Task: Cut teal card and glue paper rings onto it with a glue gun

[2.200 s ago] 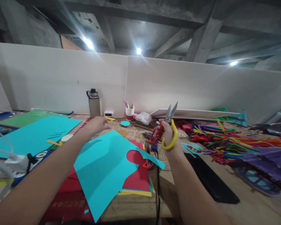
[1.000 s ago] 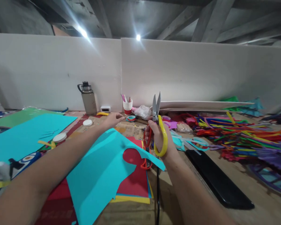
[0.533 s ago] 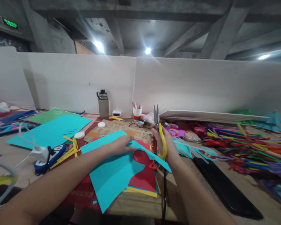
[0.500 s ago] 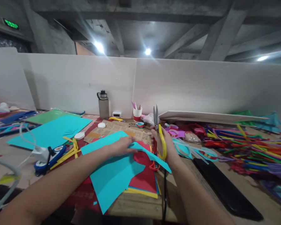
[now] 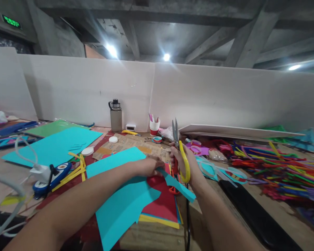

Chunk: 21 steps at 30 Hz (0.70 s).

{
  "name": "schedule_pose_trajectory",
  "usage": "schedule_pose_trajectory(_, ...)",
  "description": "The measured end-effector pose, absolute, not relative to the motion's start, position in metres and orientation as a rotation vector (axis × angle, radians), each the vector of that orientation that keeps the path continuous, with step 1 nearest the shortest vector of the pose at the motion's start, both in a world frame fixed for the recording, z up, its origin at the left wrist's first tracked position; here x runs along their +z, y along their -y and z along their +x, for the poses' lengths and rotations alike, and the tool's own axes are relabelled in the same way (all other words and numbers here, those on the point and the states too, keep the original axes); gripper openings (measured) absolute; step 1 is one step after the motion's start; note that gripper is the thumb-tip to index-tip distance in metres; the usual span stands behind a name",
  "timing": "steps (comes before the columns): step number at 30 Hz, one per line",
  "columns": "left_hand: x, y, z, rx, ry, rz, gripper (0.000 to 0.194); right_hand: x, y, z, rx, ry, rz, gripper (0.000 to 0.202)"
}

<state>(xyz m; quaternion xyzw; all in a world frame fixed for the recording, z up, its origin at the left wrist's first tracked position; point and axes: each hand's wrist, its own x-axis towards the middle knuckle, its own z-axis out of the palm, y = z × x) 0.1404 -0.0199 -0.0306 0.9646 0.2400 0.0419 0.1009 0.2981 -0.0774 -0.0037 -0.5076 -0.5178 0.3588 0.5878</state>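
Note:
My right hand (image 5: pixel 181 162) is closed around the yellow-handled scissors (image 5: pixel 183 160), whose blades point up and stand slightly apart. A narrow cut strip of turquoise paper (image 5: pixel 179 184) runs out from the fingers of my left hand (image 5: pixel 150 166), which are closed on it. Under my left forearm lies the larger turquoise sheet (image 5: pixel 122 209), with a ragged cut edge on its right side. Red paper (image 5: pixel 161 202) shows beneath it, on top of yellow and blue sheets. A red-handled tool (image 5: pixel 174 190) lies partly hidden behind the strip.
On the left are another turquoise sheet (image 5: pixel 54 146), yellow strips (image 5: pixel 73 170) and a blue-and-white device (image 5: pixel 52 179) with cables. A bottle (image 5: pixel 116 116) and a pen cup (image 5: pixel 154 126) stand at the back. Colourful pipe cleaners (image 5: pixel 277 164) and a black oblong object (image 5: pixel 259 216) lie right.
My left fingers have curled from lying flat on the turquoise paper to closing on the strip. The strip's free end has swung slightly lower. My right hand still holds the scissors.

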Motion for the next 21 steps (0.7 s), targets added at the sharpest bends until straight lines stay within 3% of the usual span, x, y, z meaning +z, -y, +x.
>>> schedule_pose_trajectory(14,-0.024,0.027,0.114,0.594,-0.872,2.733,0.026,-0.006,0.082,0.295,1.118,1.522,-1.225,0.036)
schedule_pose_trajectory(21,-0.023,0.031,0.108,0.808,-0.891,2.657,0.022,-0.005,0.082,0.301,0.554,1.713,-1.286,0.036)
